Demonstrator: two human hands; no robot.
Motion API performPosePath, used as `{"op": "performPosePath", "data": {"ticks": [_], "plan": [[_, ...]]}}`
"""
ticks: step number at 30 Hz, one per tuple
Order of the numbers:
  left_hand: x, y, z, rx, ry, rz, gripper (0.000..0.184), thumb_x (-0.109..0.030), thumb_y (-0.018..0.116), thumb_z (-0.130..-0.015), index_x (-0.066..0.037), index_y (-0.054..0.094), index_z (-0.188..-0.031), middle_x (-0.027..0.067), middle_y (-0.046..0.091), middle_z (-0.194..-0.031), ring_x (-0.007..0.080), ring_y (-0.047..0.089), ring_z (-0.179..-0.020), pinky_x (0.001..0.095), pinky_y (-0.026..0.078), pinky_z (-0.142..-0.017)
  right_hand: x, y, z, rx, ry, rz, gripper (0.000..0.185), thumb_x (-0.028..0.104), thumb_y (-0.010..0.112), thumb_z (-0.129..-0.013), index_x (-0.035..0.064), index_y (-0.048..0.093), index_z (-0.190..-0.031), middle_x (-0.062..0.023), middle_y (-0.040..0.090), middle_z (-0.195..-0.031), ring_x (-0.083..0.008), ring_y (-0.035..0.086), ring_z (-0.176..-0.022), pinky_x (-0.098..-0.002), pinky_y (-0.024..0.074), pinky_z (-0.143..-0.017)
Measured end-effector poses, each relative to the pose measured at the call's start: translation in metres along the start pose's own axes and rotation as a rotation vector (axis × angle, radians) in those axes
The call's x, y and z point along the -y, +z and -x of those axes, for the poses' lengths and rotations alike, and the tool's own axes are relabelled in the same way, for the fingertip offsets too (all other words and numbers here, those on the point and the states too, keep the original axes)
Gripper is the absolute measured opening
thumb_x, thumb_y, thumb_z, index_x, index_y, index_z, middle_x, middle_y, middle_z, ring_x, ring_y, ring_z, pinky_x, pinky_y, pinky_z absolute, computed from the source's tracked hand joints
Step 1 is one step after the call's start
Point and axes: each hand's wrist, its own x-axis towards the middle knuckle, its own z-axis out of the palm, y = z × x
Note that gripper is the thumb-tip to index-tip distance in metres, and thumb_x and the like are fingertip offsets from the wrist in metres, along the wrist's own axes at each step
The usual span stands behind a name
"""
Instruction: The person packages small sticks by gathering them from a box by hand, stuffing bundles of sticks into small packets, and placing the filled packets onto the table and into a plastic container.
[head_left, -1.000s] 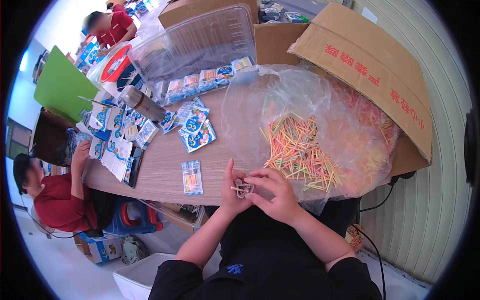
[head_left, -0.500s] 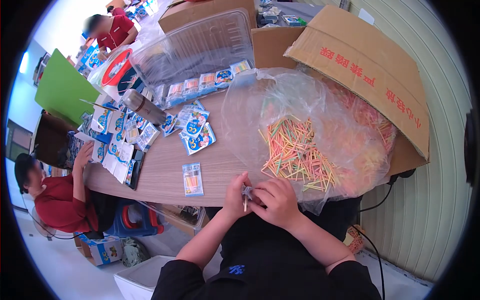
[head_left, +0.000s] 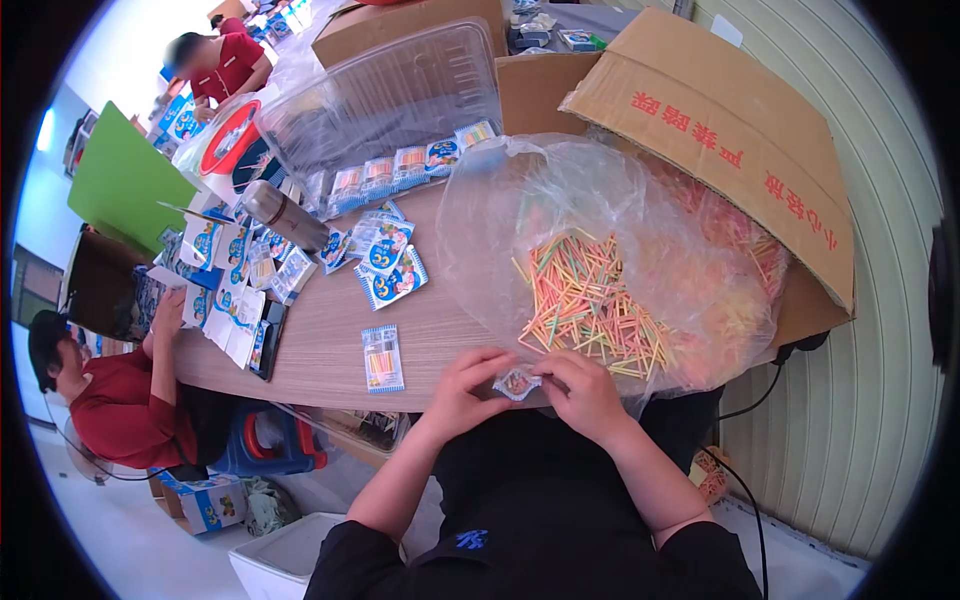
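Observation:
Between my two hands, at the table's near edge, is a small clear packet [head_left: 517, 383] with its opening facing up. My left hand [head_left: 468, 393] pinches one side of it with thumb and fingers. On the opposite side my right hand [head_left: 583, 395] grips the packet too. What lies inside is too small to make out. Just beyond my hands, a heap of thin pastel sticks [head_left: 590, 300] lies in a large clear plastic bag [head_left: 490, 215]. To the left, one filled packet [head_left: 383, 358] lies flat on the table [head_left: 325, 345].
An open cardboard box [head_left: 720, 130] stands behind the bag. Further left are loose packets [head_left: 392, 275], a clear tray [head_left: 400, 95] with a row of packets, a metal flask [head_left: 285, 217] and a phone [head_left: 267, 338]. Two people in red [head_left: 135, 405] sit at the left and far left.
My hands have moved apart a little, and the packet between them is spread wider. The stick that stuck out of it no longer shows. The seated person's hand at left has shifted slightly.

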Motion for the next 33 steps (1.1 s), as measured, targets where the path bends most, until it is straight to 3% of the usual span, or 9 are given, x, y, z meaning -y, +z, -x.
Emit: {"op": "performPosePath", "data": {"ticks": [3,11,14,23,28,30,33], "plan": [[-0.001,0.009,-0.002,0.035,0.205,-0.128,0.048,0.0,0.082,-0.068,-0.004,0.072,-0.115,0.012,0.069,-0.111,0.026,0.066,-0.103,0.0348,0.053,-0.086,-0.002,0.005,0.001,0.007,-0.017,-0.108,0.018,0.001,0.071,-0.078,0.0071,0.066,-0.094,-0.0085,0.067,-0.09,-0.0305,0.067,-0.083,-0.0399,0.0537,-0.072],[-0.008,0.011,0.003,0.002,0.147,0.012,0.034,0.0,0.081,-0.071,-0.003,0.075,-0.104,0.0108,0.072,-0.1,0.0252,0.069,-0.087,0.0344,0.055,-0.077,0.001,0.005,0.008,0.06,0.098,-0.064,0.024,0.0,0.073,-0.076,0.006,0.065,-0.098,-0.0098,0.067,-0.093,-0.0301,0.066,-0.087,-0.0396,0.0539,-0.075],[-0.018,0.006,0.002,0.016,0.143,0.054,0.034,0.001,0.081,-0.072,-0.003,0.075,-0.105,0.0105,0.072,-0.099,0.0249,0.069,-0.088,0.034,0.055,-0.077,0.005,0.008,0.005,0.048,-0.011,-0.024,0.025,0.0,0.073,-0.074,0.0052,0.065,-0.097,-0.0096,0.066,-0.093,-0.0299,0.065,-0.09,-0.0388,0.0536,-0.075],[-0.017,0.014,0.007,0.012,0.212,-0.021,0.035,0.002,0.08,-0.074,-0.003,0.075,-0.108,0.0108,0.07,-0.098,0.0249,0.068,-0.088,0.0335,0.054,-0.077,-0.005,0.02,0.015,0.14,-0.001,0.123,0.027,0.004,0.075,-0.072,0.0045,0.064,-0.098,-0.0092,0.064,-0.093,-0.0305,0.064,-0.09,-0.0391,0.0529,-0.077],[-0.012,0.005,0.005,0.053,0.199,-0.066,0.028,0.001,0.077,-0.079,-0.003,0.075,-0.106,0.0102,0.069,-0.098,0.0222,0.067,-0.089,0.0316,0.053,-0.078,0.015,0.008,0.002,0.009,-0.033,0.145,0.028,0.008,0.077,-0.072,0.0072,0.065,-0.097,-0.0068,0.064,-0.092,-0.0295,0.064,-0.088,-0.0402,0.0524,-0.076],[-0.008,0.0,0.006,-0.069,-0.003,0.003,0.022,-0.002,0.076,-0.083,-0.002,0.075,-0.105,0.0084,0.067,-0.097,0.0189,0.065,-0.089,0.0299,0.052,-0.078,0.044,-0.003,-0.007,-0.103,-0.083,0.168,0.029,0.011,0.08,-0.072,0.008,0.066,-0.097,-0.0059,0.065,-0.091,-0.0285,0.065,-0.087,-0.0404,0.0522,-0.074],[0.005,-0.01,0.0,-0.226,-0.363,0.319,0.01,-0.002,0.072,-0.087,-0.002,0.076,-0.097,0.0065,0.065,-0.095,0.0155,0.063,-0.089,0.0291,0.05,-0.076,0.104,-0.015,-0.017,0.086,-0.371,0.002,0.029,0.021,0.082,-0.074,0.012,0.066,-0.096,-0.0034,0.065,-0.092,-0.0224,0.066,-0.085,-0.035,0.0507,-0.07]]}}
